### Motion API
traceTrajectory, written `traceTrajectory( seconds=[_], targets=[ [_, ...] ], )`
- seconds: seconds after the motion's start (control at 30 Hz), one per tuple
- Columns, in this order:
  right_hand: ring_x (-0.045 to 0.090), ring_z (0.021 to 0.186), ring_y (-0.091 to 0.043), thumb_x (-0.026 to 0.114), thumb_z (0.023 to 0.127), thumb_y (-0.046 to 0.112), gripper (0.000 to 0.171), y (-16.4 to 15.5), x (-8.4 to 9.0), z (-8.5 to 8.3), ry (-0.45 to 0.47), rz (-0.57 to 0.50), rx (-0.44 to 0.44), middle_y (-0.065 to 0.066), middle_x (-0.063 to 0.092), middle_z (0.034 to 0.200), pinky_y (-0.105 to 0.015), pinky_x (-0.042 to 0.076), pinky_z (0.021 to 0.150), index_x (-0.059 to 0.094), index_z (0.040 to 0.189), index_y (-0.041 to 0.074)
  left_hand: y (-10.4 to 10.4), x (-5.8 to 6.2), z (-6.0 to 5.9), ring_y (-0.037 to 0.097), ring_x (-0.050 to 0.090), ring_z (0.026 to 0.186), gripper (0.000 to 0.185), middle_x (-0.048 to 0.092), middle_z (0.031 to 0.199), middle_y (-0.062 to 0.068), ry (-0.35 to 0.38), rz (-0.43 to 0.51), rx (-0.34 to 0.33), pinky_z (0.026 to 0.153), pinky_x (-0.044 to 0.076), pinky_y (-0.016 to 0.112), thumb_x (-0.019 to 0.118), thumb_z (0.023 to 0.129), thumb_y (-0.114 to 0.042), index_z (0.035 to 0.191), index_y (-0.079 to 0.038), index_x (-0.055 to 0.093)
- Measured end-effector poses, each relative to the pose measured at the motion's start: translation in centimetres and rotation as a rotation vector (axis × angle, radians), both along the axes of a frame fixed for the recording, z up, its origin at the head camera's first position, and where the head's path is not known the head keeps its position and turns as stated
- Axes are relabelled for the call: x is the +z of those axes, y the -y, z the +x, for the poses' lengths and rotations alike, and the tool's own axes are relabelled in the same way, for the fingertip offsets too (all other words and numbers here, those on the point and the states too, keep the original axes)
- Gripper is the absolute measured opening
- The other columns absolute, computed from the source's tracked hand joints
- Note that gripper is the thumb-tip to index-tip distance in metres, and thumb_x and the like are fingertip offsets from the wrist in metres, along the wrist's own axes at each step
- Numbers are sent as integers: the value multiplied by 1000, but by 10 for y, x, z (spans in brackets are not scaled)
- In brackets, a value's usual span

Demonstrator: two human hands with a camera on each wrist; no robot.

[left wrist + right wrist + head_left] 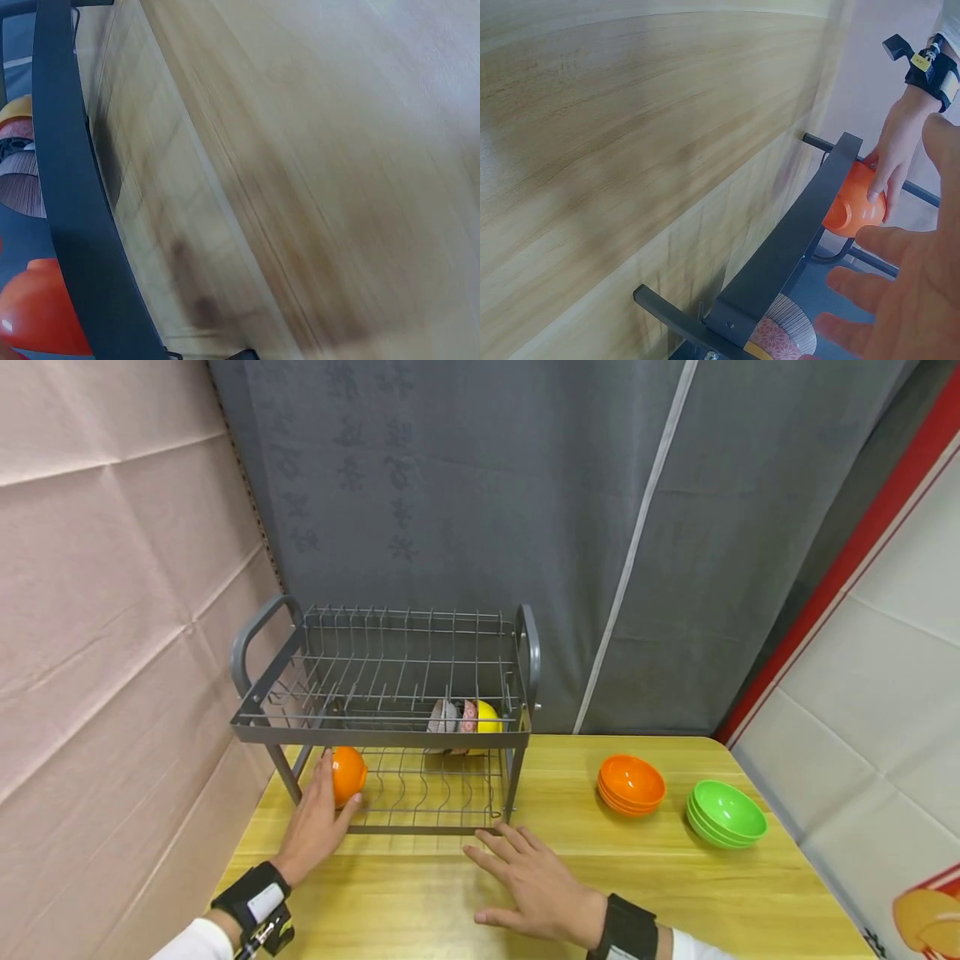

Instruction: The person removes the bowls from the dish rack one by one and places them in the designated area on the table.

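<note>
A grey two-tier dish rack (378, 727) stands at the back left of the wooden table (675, 893). My left hand (324, 795) grips an orange bowl (348, 772) on its edge at the left end of the lower tier, thumb under it. In the right wrist view the same left hand (895, 154) has its fingers on the orange bowl (849, 206) behind the rack's front bar (795, 232). My right hand (517, 860) lies open with fingers spread on the table by the rack's front right corner. The left wrist view is blurred; the orange bowl (37, 309) shows at its lower left.
Two patterned bowls (453, 717) and a yellow bowl (489, 717) stand on edge in the lower tier's right part. A stack of orange bowls (632, 783) and a stack of green bowls (726, 812) sit on the table to the right. Curtains close off the left and back.
</note>
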State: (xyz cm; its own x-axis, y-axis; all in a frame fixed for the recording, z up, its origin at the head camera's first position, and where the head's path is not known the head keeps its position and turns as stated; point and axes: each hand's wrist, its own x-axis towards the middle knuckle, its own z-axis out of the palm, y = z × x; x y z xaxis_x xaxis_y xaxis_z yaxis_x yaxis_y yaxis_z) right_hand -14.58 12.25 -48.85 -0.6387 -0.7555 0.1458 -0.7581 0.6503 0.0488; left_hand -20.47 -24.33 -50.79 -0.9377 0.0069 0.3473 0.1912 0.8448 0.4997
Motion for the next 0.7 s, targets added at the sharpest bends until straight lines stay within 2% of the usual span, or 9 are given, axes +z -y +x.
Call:
traceTrajectory(
  seconds=[0.07, 0.13, 0.23, 0.3, 0.4, 0.47, 0.6, 0.7],
  targets=[
    [44, 145, -33, 32, 96, 77, 80, 0, 0, 0, 4, -2, -2, -6, 47, 158, -54, 44, 113, 40, 156, 25, 2, -1, -1, 57, 41, 138, 90, 20, 161, 38, 27, 34, -3, 105, 41, 71, 62, 100, -19, 162, -1, -1],
    [44, 145, -33, 31, 96, 77, 80, -1, 0, 0, 10, -4, -5, -7, 47, 158, -54, 44, 113, 39, 156, 25, 2, -1, -1, 56, 52, 128, 87, 32, 155, 40, 40, 53, 4, 99, 49, 67, 60, 101, -15, 162, 0, -1],
    [43, 146, -33, 30, 98, 75, 77, -1, 1, 0, 18, 0, -9, -6, 46, 158, -55, 43, 114, 38, 157, 25, 4, -1, 0, 53, 65, 108, 75, 52, 135, 42, 42, 74, 7, 84, 57, 62, 57, 101, -8, 159, 3, 10],
    [43, 146, -33, 28, 100, 72, 74, -1, 1, 0, 19, 2, -10, -6, 46, 159, -55, 43, 114, 38, 157, 25, 5, 0, 1, 47, 70, 92, 63, 61, 120, 42, 47, 79, 6, 71, 59, 55, 56, 101, -4, 153, 6, 22],
    [42, 147, -32, 26, 102, 67, 70, -1, 2, 0, 24, 9, -16, -5, 45, 159, -54, 43, 114, 36, 158, 25, 6, 2, 1, 37, 70, 81, 44, 66, 108, 37, 57, 89, -2, 62, 55, 43, 56, 101, -3, 138, 9, 36],
    [43, 146, -31, 26, 103, 66, 69, -1, 3, 1, 28, 8, -19, -4, 46, 159, -54, 43, 114, 36, 158, 26, 6, 3, 1, 32, 67, 76, 34, 67, 102, 33, 66, 89, -9, 59, 51, 39, 56, 101, -2, 129, 8, 40],
    [44, 146, -31, 27, 103, 67, 69, -2, 3, 1, 34, 13, -24, -4, 46, 158, -53, 43, 114, 37, 157, 25, 8, 4, 0, 31, 65, 75, 26, 66, 96, 30, 79, 92, -18, 61, 51, 40, 57, 100, -2, 119, 7, 42],
    [44, 145, -32, 27, 102, 68, 71, -2, 3, 2, 39, 11, -21, -5, 46, 158, -54, 43, 114, 37, 157, 24, 9, 6, 0, 32, 65, 77, 25, 65, 97, 29, 99, 108, -31, 62, 51, 41, 57, 100, -1, 118, 7, 42]
  ],
)
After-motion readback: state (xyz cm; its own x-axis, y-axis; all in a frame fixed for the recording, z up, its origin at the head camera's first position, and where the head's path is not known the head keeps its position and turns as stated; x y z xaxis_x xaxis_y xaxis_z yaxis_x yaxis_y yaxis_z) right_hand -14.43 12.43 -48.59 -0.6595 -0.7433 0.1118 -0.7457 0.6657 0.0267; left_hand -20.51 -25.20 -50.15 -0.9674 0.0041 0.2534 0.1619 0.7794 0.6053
